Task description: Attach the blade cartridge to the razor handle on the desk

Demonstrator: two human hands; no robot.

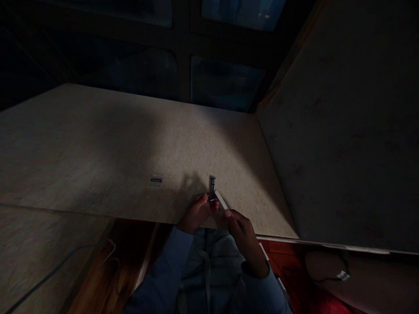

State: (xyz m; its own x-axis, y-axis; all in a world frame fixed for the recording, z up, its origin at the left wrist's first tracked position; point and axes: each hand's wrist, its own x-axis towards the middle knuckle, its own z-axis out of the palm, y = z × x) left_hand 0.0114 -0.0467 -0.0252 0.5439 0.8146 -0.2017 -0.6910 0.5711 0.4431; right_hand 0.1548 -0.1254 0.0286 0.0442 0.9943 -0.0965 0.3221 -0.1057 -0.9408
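Small dark piece (211,198) is pinched in the left hand (198,211) over the table's (183,139) near edge, pale stick (221,200) is gripped in the right hand (241,224), tip right by the piece; looks like a lining-up step, so steady fingers are probably needed. Dark bar (156,180) can be seen farther left

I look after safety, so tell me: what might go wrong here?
The pale stick in the right hand points close to the fingers of the left hand; a slip might jab them. The small dark piece those fingers hold could drop near the edge of the table. Dim light may hide fine detail.
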